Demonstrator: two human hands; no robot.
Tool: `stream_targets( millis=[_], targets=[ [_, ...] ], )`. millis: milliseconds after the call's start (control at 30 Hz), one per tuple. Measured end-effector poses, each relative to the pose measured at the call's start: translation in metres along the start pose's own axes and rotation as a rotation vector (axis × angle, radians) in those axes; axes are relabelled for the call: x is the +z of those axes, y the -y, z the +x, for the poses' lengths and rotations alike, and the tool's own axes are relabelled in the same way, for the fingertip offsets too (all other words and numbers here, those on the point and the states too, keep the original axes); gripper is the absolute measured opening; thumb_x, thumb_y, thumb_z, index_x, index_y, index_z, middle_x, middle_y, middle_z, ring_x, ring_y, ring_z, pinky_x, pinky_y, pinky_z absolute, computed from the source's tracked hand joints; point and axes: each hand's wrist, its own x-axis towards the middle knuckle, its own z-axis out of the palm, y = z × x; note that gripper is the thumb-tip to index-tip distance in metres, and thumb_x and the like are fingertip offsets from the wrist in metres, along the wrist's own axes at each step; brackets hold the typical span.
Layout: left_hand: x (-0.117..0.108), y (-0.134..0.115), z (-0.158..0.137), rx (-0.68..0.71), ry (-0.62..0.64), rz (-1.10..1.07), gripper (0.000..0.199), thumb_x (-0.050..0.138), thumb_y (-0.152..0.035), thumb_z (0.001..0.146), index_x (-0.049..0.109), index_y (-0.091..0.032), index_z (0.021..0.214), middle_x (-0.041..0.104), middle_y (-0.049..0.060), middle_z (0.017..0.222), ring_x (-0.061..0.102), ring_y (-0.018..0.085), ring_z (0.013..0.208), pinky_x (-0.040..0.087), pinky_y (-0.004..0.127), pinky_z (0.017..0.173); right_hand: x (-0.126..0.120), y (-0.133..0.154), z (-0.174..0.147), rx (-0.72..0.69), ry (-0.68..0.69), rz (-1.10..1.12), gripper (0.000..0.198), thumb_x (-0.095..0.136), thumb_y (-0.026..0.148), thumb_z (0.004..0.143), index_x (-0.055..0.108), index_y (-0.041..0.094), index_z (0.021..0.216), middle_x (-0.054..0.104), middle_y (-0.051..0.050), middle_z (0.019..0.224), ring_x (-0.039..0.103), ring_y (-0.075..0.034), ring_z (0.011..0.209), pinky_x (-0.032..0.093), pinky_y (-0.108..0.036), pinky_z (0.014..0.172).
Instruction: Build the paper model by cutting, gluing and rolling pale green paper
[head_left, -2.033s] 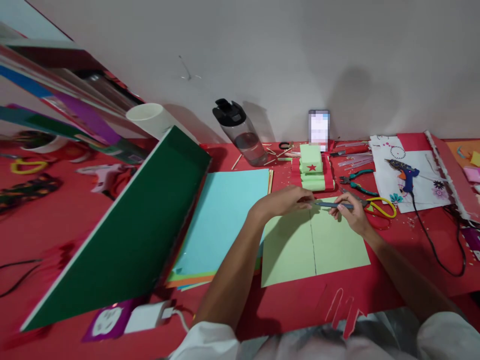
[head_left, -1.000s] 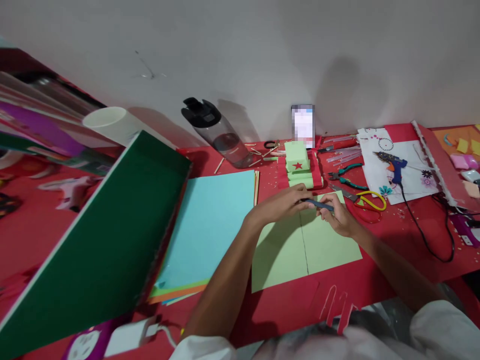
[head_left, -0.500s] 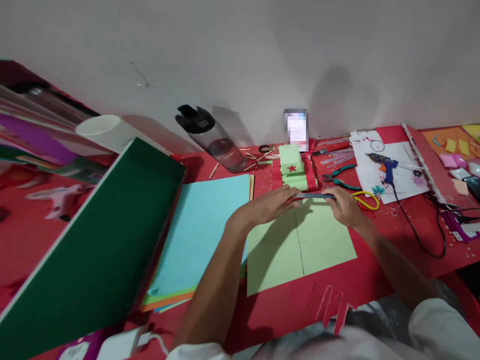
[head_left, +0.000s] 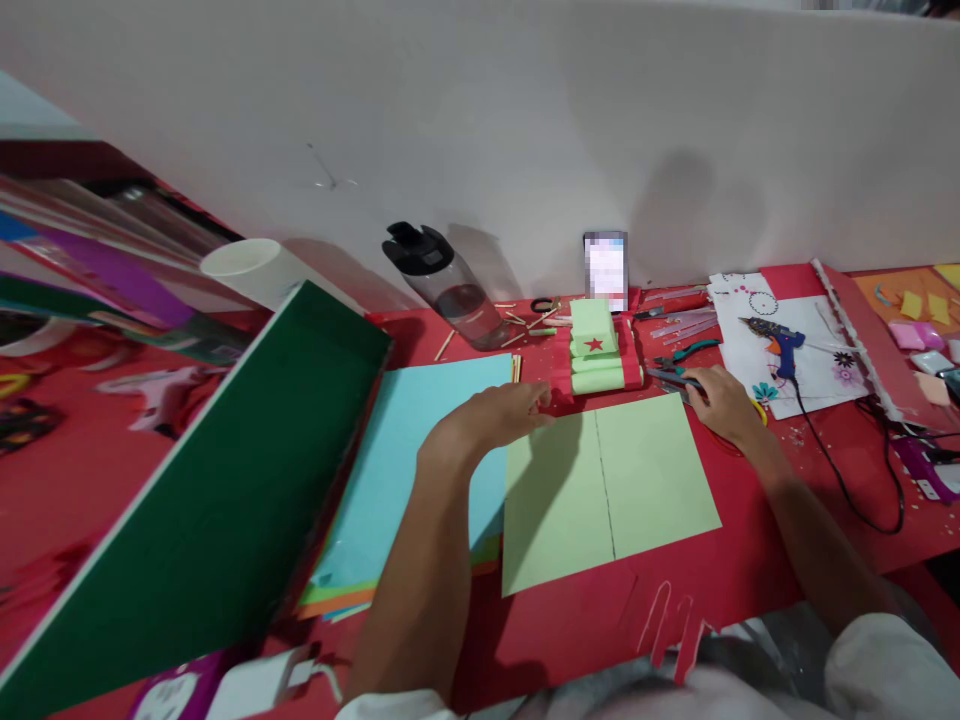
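A pale green sheet [head_left: 652,470] lies on the red table with a dark line drawn across its middle. My right hand [head_left: 724,405] is closed on a slim dark stick-shaped tool [head_left: 679,379] by the sheet's far right corner; its exact kind is unclear. At the sheet's far left corner, my left hand [head_left: 502,412] hovers with loosely bent fingers and nothing visible in them. Just beyond the sheet sits a green and red paper model [head_left: 596,345] with a red star. Pliers [head_left: 694,350] and a yellow-handled tool [head_left: 760,412] are near my right hand.
Blue paper [head_left: 420,440] tops a coloured stack at left, beside a tilted green board [head_left: 247,470]. A water bottle [head_left: 450,290] and a phone [head_left: 606,268] stand near the wall. A corded glue gun [head_left: 784,345] lies at right on white paper [head_left: 731,300].
The dark tool was held between both hands above the sheet. My left hand has let go and drawn left; my right hand has carried the tool right, beside the pliers. The view shifted slightly.
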Motion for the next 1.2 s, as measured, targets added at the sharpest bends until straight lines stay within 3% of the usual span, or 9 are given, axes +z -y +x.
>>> stream_targets(
  millis=[133, 233, 400, 533, 600, 767, 867, 1000, 1200],
  targets=[
    [0.002, 0.001, 0.006, -0.027, -0.047, 0.027, 0.049, 0.050, -0.048, 0.097, 0.059, -0.025, 0.139, 0.070, 0.013, 0.139, 0.068, 0.036, 0.119, 0.050, 0.039, 0.090, 0.003, -0.004, 0.001, -0.010, 0.019, -0.039, 0.017, 0.054, 0.020, 0.100, 0.069, 0.019, 0.110, 0.074, -0.011, 0.105, 0.063, -0.029, 0.098, 0.049, -0.040, 0.091],
    [0.006, -0.005, 0.011, 0.012, -0.044, 0.043, 0.049, 0.051, -0.048, 0.098, 0.058, -0.025, 0.141, 0.072, 0.013, 0.135, 0.070, 0.037, 0.117, 0.050, 0.041, 0.089, 0.004, -0.006, 0.001, -0.015, 0.032, -0.075, 0.017, 0.055, 0.017, 0.099, 0.069, 0.018, 0.107, 0.071, -0.012, 0.106, 0.063, -0.029, 0.101, 0.048, -0.040, 0.093],
    [0.009, -0.019, 0.015, 0.001, -0.136, 0.169, 0.037, 0.044, -0.044, 0.104, 0.061, -0.021, 0.128, 0.075, 0.016, 0.125, 0.071, 0.042, 0.112, 0.050, 0.046, 0.086, -0.003, -0.002, 0.002, 0.006, 0.067, -0.127, 0.019, 0.052, 0.015, 0.100, 0.070, 0.018, 0.105, 0.071, -0.012, 0.105, 0.064, -0.028, 0.100, 0.047, -0.038, 0.092],
    [0.007, -0.021, 0.014, -0.022, -0.170, 0.200, 0.038, 0.035, -0.046, 0.107, 0.063, -0.021, 0.112, 0.076, 0.016, 0.115, 0.072, 0.041, 0.107, 0.050, 0.046, 0.084, -0.020, 0.004, -0.001, 0.054, 0.195, -0.186, 0.018, 0.052, 0.018, 0.103, 0.069, 0.020, 0.110, 0.074, -0.009, 0.105, 0.066, -0.025, 0.099, 0.045, -0.034, 0.083],
    [0.006, -0.019, 0.013, -0.047, -0.128, 0.189, 0.038, 0.036, -0.050, 0.105, 0.063, -0.022, 0.106, 0.076, 0.015, 0.112, 0.072, 0.039, 0.105, 0.050, 0.044, 0.083, -0.031, 0.007, -0.003, 0.083, 0.293, -0.241, 0.017, 0.055, 0.022, 0.104, 0.068, 0.020, 0.114, 0.075, -0.009, 0.107, 0.067, -0.026, 0.099, 0.043, -0.033, 0.076],
    [0.005, -0.010, 0.011, -0.072, 0.097, 0.152, 0.034, 0.064, -0.047, 0.088, 0.061, -0.023, 0.111, 0.074, 0.011, 0.121, 0.072, 0.033, 0.103, 0.049, 0.037, 0.078, -0.048, 0.014, -0.011, 0.118, 0.437, -0.338, 0.022, 0.058, 0.030, 0.105, 0.070, 0.022, 0.121, 0.071, -0.012, 0.112, 0.069, -0.027, 0.097, 0.039, -0.032, 0.068],
    [0.007, -0.009, 0.012, -0.057, 0.121, 0.152, 0.035, 0.071, -0.044, 0.080, 0.061, -0.023, 0.107, 0.075, 0.011, 0.118, 0.071, 0.032, 0.100, 0.047, 0.036, 0.075, -0.054, 0.016, -0.016, 0.148, 0.469, -0.317, 0.026, 0.063, 0.027, 0.101, 0.070, 0.024, 0.126, 0.071, -0.013, 0.115, 0.071, -0.028, 0.096, 0.041, -0.032, 0.067],
    [0.008, -0.011, 0.014, -0.056, 0.148, 0.161, 0.022, 0.072, -0.036, 0.077, 0.064, -0.023, 0.093, 0.076, 0.008, 0.101, 0.071, 0.029, 0.091, 0.046, 0.035, 0.073, -0.061, 0.015, -0.022, 0.192, 0.531, -0.296, 0.042, 0.073, 0.020, 0.092, 0.067, 0.026, 0.133, 0.074, -0.013, 0.111, 0.073, -0.030, 0.092, 0.041, -0.032, 0.067],
    [0.009, -0.014, 0.012, -0.034, 0.178, 0.126, 0.017, 0.073, -0.032, 0.074, 0.064, -0.022, 0.085, 0.075, 0.007, 0.094, 0.069, 0.027, 0.084, 0.044, 0.033, 0.069, -0.068, 0.014, -0.019, 0.194, 0.567, -0.259, 0.044, 0.065, 0.014, 0.091, 0.067, 0.026, 0.133, 0.077, -0.012, 0.117, 0.073, -0.028, 0.092, 0.039, -0.032, 0.069]
  ],
)
